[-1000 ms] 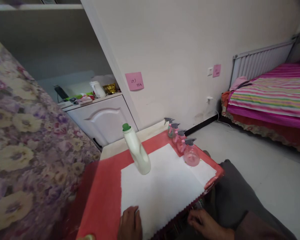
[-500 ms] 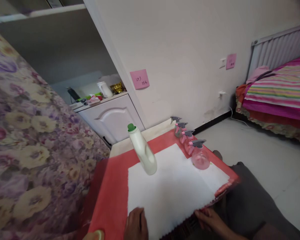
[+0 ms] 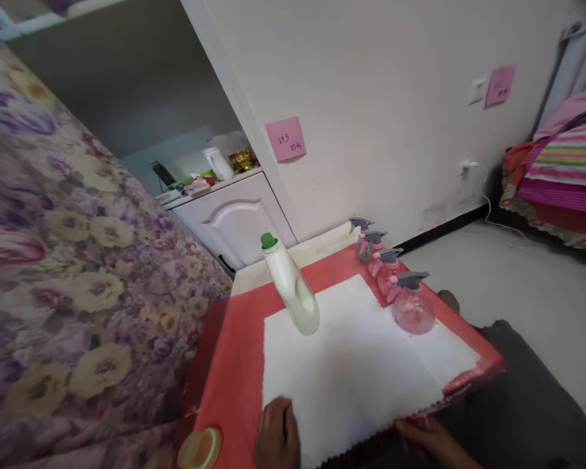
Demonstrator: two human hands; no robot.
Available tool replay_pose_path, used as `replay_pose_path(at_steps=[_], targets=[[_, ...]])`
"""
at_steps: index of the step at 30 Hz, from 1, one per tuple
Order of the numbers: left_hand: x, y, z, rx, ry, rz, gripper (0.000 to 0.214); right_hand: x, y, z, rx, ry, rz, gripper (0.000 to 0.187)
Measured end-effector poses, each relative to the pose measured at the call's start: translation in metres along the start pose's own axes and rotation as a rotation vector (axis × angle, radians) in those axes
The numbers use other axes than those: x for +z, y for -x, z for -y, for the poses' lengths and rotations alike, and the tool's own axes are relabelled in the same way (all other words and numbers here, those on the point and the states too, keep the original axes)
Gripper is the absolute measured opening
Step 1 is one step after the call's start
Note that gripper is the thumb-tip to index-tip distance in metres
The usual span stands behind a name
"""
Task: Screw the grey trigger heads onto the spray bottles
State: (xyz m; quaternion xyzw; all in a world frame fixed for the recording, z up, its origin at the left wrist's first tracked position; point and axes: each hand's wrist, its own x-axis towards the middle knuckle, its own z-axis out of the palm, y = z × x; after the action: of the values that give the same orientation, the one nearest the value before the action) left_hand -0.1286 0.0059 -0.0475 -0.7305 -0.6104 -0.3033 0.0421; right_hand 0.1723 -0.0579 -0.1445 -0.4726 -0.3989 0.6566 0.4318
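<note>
My left hand (image 3: 277, 433), loosely curled with the knuckles up, rests at the left edge of a white cloth (image 3: 351, 371) with a zigzag border. I see nothing in its fingers. At the table's front edge, by the cloth's near border, is my right hand (image 3: 427, 438). Its fingers are bent and blurred, and what they hold, if anything, is hidden. A pale green plastic bottle (image 3: 293, 286) with a handle and a green spout stands on the cloth's far left part. A round yellowish lid-like piece (image 3: 200, 448) lies left of my left hand.
Several spray bottles line the table's right side, the nearest a clear pink one (image 3: 414, 311). A red cover (image 3: 229, 365) lies over the table. A floral curtain (image 3: 97, 293) hangs close on the left. A white cabinet (image 3: 239, 215) and wall stand behind; a bed (image 3: 566, 182) is far right.
The view has swung left, so the table and bottles sit further right in it. More of the round yellowish piece shows. Both hands keep about the same places at the cloth.
</note>
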Motion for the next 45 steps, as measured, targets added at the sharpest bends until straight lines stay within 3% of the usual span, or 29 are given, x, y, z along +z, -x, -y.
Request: replay_pose_path(at_steps=[8, 16, 28, 45], targets=[[0.001, 0.000, -0.006, -0.005, 0.006, -0.013, 0.019, -0.002, 0.004, 0.017, -0.006, -0.045, 0.037, 0.062], [0.002, -0.001, -0.010, 0.011, 0.006, 0.013, 0.017, -0.002, 0.017, 0.033, 0.081, -0.092, -0.074, 0.075], [0.006, -0.004, -0.008, 0.078, -0.010, -0.032, 0.014, -0.008, 0.024, 0.044, -0.056, 0.019, -0.062, 0.064], [0.007, -0.003, -0.006, 0.083, -0.025, -0.047, 0.015, -0.017, 0.023, 0.033, -0.072, -0.040, -0.019, 0.053]])
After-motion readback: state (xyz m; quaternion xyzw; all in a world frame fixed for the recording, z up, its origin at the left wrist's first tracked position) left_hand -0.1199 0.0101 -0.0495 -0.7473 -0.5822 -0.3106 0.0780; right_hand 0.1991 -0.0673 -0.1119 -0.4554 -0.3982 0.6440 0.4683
